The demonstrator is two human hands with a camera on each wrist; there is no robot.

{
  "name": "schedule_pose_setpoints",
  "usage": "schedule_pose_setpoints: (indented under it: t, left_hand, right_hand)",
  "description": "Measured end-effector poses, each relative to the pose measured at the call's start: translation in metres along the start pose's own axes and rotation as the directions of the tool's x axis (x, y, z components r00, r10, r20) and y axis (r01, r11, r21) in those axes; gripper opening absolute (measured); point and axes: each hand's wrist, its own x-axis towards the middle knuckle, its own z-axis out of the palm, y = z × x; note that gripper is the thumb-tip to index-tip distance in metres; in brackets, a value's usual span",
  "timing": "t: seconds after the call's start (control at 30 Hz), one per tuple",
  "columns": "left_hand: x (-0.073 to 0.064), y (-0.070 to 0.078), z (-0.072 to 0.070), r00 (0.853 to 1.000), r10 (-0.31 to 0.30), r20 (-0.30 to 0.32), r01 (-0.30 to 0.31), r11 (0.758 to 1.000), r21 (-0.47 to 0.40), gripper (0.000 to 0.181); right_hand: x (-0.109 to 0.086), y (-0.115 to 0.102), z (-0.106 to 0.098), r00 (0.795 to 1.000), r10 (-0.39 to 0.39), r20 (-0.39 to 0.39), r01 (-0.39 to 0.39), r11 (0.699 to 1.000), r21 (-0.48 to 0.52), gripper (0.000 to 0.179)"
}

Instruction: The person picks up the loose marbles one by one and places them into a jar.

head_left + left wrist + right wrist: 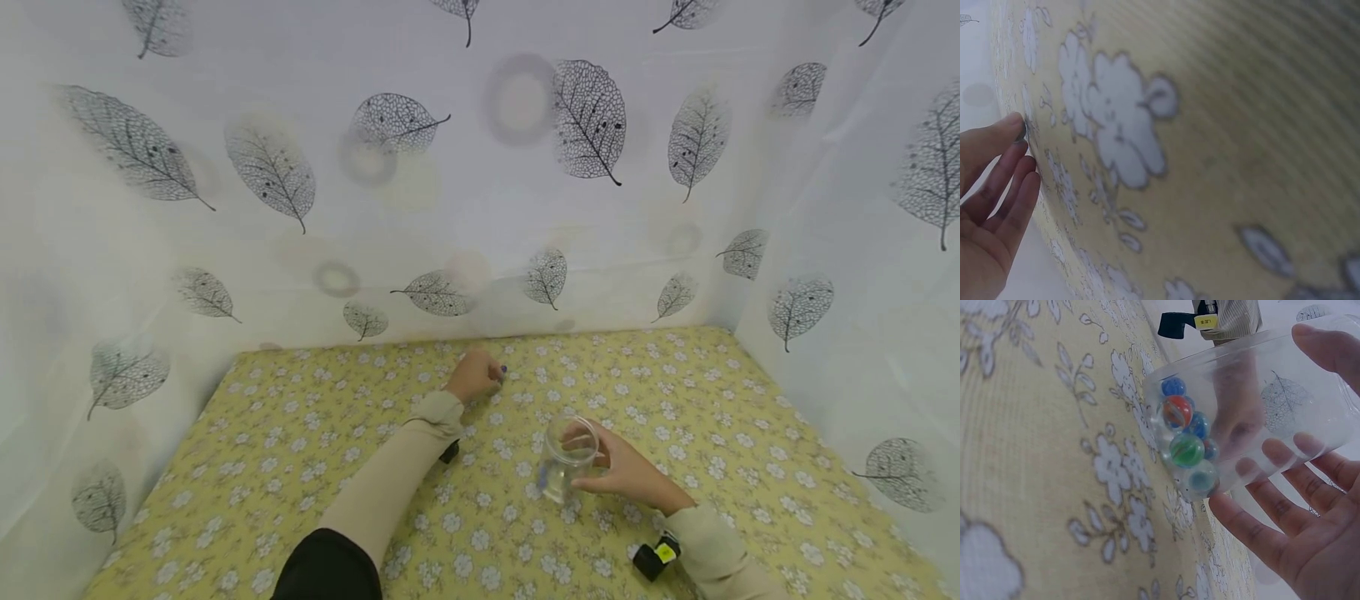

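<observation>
Far out over the cloth, my left hand (476,377) pinches a small dark blue marble (504,368) between thumb and fingertips. In the left wrist view the marble (1021,131) is partly hidden by the thumb, close to the cloth. My right hand (626,471) holds a clear jar (558,475) from its right side, thumb nearer me and fingers behind. Through the jar's wall (1235,369), the right wrist view shows several glass marbles at the bottom, among them a green marble (1187,450) and an orange-red marble (1177,412). The jar is upright, mouth up.
A yellow flowered cloth (300,450) covers the table. White curtains (480,208) printed with grey leaves hang behind and at both sides. A black wrist device (656,557) with a yellow label sits at the right cuff.
</observation>
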Motion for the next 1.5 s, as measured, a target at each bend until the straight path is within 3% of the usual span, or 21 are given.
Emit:
schedule_pose_setpoints:
  t: [0.2,0.53,0.77,1.0,1.37,1.5]
  left_hand:
    - [-0.004,0.004,-0.003,0.999,-0.025,0.042,0.024,0.999,0.023,0.011]
    - [-0.011,0.01,-0.008,0.997,-0.052,0.052,0.05,0.997,0.05,0.013]
    - [-0.015,0.006,-0.011,0.993,-0.102,0.056,0.103,0.994,-0.029,0.012]
    - [-0.019,0.0,-0.016,0.998,-0.046,0.032,0.049,0.993,-0.109,0.013]
    - [-0.036,0.031,-0.035,0.999,-0.038,0.035,0.043,0.989,-0.142,0.017]
    - [-0.045,0.044,-0.043,1.0,-0.007,0.013,0.009,0.986,-0.166,0.017]
  right_hand:
    - [0.0,0.002,-0.001,1.0,-0.007,0.001,0.007,1.0,-0.003,0.059]
    - [-0.001,0.003,0.0,1.0,-0.007,0.002,0.007,1.0,-0.001,0.062]
    - [-0.001,0.002,0.001,1.0,0.006,0.002,-0.006,1.0,-0.001,0.065]
    - [0.0,0.0,0.001,1.0,0.008,0.008,-0.008,1.0,0.011,0.064]
    - [0.001,-0.002,-0.001,1.0,0.001,-0.001,-0.001,1.0,-0.005,0.063]
    - [0.001,-0.002,-0.001,1.0,0.004,0.0,-0.004,1.0,-0.007,0.063]
